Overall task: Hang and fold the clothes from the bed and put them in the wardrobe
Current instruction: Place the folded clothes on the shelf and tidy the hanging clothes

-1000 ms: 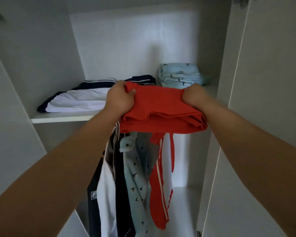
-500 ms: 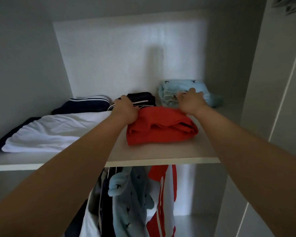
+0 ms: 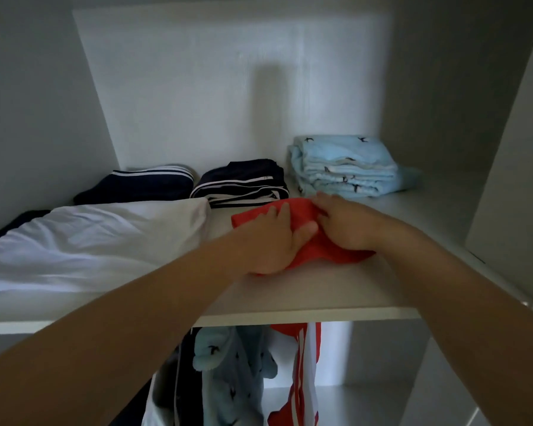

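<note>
both hands (image 3: 305, 232) now meet mid red garment (image 3: 326, 250), fingers (image 3: 279, 215) spread flat pressing

This is a bedroom corner of a home, right at the open white laminate wardrobe (image 3: 505, 149). Its flat white shelf (image 3: 305, 296) carries folded household laundry: a pale blue folded garment with small dark bird prints (image 3: 345, 167), two navy folded pieces with white stripes (image 3: 243, 182), and a white folded cloth (image 3: 90, 241). Below the shelf hang everyday clothes, among them a red top with white stripes (image 3: 299, 364) and a light blue bird-print piece (image 3: 228, 370).
</note>
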`<state>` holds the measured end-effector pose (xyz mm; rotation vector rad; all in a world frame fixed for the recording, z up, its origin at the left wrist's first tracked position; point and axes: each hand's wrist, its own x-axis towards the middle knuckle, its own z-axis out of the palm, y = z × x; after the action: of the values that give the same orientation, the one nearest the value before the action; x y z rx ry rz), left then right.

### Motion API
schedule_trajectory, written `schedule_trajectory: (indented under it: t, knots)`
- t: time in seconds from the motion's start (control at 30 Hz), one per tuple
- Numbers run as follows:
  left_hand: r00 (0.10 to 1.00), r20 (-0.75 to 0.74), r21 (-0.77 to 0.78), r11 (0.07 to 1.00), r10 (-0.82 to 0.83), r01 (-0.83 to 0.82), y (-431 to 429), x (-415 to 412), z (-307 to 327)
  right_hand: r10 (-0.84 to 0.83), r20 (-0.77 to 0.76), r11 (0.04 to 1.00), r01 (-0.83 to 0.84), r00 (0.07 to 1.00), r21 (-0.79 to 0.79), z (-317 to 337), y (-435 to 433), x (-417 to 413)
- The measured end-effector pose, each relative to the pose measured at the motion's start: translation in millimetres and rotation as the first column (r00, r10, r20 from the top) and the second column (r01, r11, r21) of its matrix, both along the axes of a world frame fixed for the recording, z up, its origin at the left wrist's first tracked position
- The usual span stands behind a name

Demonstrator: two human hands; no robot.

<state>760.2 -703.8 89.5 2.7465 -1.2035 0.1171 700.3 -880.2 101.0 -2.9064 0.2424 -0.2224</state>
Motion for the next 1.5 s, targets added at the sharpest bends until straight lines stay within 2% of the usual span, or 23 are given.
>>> schedule_trajectory:
  t: [0.1,0.23,0.33,0.4,0.47,0.53,0.6,0.67,0.73,0.8,0.9,0.97,1.03,1.13,1.27,1.37,1.5]
  knots:
    - [0.996,0.017,0.042,0.995,-0.092,0.091,7,0,-16,0.015,-0.070,0.999,-0.017,0.997,-0.041,-11,1,2]
    - [0.992,0.014,0.085,0.989,-0.123,0.121,20,3,-10,-0.055,-0.159,0.996,0.043,0.986,-0.075,2,9,0]
    - [0.995,0.043,0.113,0.990,-0.089,0.084,48,3,-5,-0.114,-0.202,0.975,0.070,0.973,-0.213,12,24,0]
    - [0.994,0.077,0.099,0.992,-0.083,0.075,77,12,1,-0.113,-0.067,0.933,0.083,0.991,-0.349,18,43,-3]
    - [0.994,0.107,0.088,0.996,-0.035,0.026,109,30,11,-0.024,0.172,0.915,0.090,0.985,-0.393,25,69,1]
    - [0.991,0.076,0.000,0.993,0.114,-0.114,140,57,23,0.084,0.286,0.966,-0.007,0.954,-0.259,30,98,15]
    - [0.963,0.043,-0.034,0.964,0.265,-0.263,172,85,33,0.144,0.271,0.986,-0.116,0.952,-0.118,37,126,35]
    - [0.921,0.035,0.003,0.921,0.388,-0.389,202,110,34,0.124,0.244,0.992,-0.126,0.962,-0.008,37,150,59]
    - [0.897,0.045,0.035,0.896,0.440,-0.442,224,124,25,0.103,0.155,0.992,-0.113,0.982,0.052,32,168,79]
    - [0.902,0.045,0.027,0.902,0.429,-0.430,234,129,8,0.092,-0.001,0.994,-0.092,0.996,0.060,23,180,97]
    - [0.899,0.100,0.045,0.901,0.427,-0.432,239,135,-14,0.058,-0.160,0.993,-0.041,0.985,0.107,15,194,108]
    - [0.892,0.107,0.042,0.895,0.439,-0.445,240,141,-17,0.123,-0.225,0.988,-0.099,0.966,0.117,9,202,115]
    - [0.891,0.109,0.053,0.892,0.441,-0.448,242,142,-19,0.121,-0.179,0.981,-0.090,0.976,0.171,2,207,121]
    - [0.885,0.113,0.051,0.887,0.451,-0.458,242,143,-21,0.056,-0.019,0.952,-0.048,0.998,0.302,-1,212,125]
    - [0.875,0.103,0.060,0.875,0.473,-0.480,233,138,-19,-0.034,0.090,0.829,-0.022,0.995,0.559,4,209,123]
    - [0.873,0.093,0.061,0.872,0.479,-0.486,216,126,-18,-0.087,0.137,0.818,-0.008,0.987,0.575,13,197,115]
    - [0.883,0.119,0.066,0.884,0.454,-0.463,185,104,-17,-0.087,0.132,0.876,0.013,0.987,0.482,38,178,104]
